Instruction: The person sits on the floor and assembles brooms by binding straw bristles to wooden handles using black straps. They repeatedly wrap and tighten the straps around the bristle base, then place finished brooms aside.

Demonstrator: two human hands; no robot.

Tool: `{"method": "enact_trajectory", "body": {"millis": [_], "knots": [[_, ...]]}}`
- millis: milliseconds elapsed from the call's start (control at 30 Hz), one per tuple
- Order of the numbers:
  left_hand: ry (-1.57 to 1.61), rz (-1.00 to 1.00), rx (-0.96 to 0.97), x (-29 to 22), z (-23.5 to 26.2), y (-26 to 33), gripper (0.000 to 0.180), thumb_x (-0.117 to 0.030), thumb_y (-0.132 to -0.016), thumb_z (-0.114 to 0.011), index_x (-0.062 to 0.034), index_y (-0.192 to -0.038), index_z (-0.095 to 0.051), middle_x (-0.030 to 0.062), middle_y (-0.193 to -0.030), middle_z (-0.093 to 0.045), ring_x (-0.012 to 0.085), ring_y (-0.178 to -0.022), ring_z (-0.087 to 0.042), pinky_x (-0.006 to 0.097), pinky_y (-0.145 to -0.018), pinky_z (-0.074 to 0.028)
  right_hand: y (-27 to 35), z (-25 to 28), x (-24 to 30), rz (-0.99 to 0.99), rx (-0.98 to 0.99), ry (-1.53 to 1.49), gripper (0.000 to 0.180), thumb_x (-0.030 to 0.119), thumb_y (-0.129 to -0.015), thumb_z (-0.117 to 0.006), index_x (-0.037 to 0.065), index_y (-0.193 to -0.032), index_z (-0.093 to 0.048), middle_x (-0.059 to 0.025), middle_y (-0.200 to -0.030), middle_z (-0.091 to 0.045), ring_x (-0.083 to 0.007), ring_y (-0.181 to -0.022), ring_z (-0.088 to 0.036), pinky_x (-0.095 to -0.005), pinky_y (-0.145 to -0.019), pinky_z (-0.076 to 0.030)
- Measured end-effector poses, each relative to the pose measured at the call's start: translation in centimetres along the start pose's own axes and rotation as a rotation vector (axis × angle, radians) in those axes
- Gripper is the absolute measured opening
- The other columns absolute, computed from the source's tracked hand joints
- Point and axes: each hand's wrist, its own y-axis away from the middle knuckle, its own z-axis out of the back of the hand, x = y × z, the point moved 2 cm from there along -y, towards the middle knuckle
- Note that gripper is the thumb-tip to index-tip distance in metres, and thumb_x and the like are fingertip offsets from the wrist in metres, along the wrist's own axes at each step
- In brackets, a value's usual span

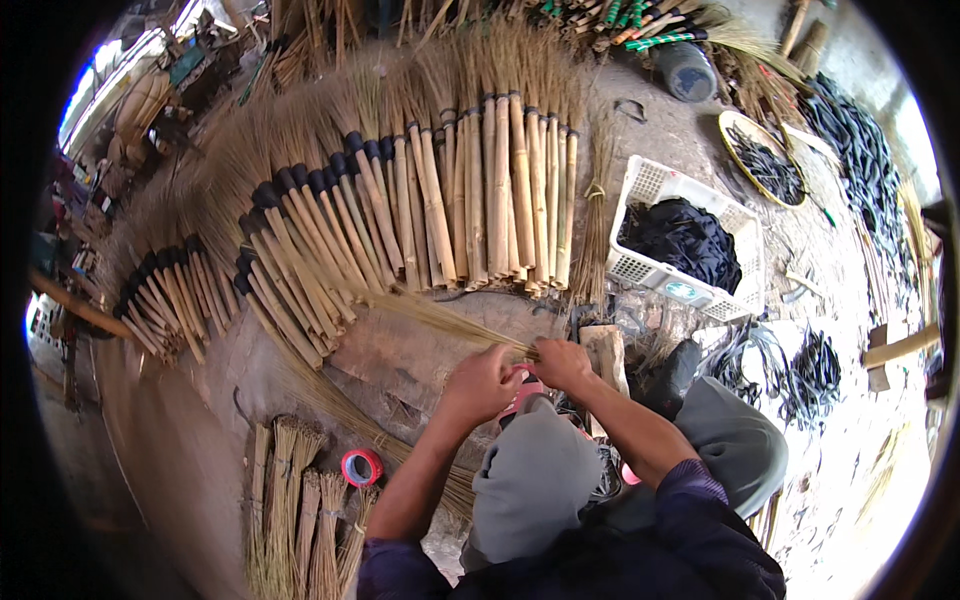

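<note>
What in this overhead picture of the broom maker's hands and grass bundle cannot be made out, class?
- Head view: where the left hand and right hand meet on the grass bundle, the fingers hide the binding.
- A pink thing under the hands: mostly covered by them and the knee.
- Contents of the white basket: only a dark heap.
- Top broom pile: cut off by the picture's edge.

Single head view, looking steeply down, close above the hands (525,375)
</note>
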Motion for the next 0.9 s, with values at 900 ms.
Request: {"method": "enact_trajectory", "body": {"millis": [900], "knots": [[-0.646,-0.216,0.58,-11.8,-3.1,-10.1,0.022,-0.013,-0.096,-0.063,0.0075,-0.089,-0.061,0.0287,-0.075,-0.058,0.0444,-0.071,-0.06,0.05,-0.069,-0.047,44.4,9.1,-14.2,-0.365,-1.321,-0.711,0.032,0.006,-0.097,-0.059,0.003,-0.128,-0.064,-0.0126,-0.108,-0.071,-0.0217,-0.1,-0.07,-0.0345,-0.091,-0.053]]}}
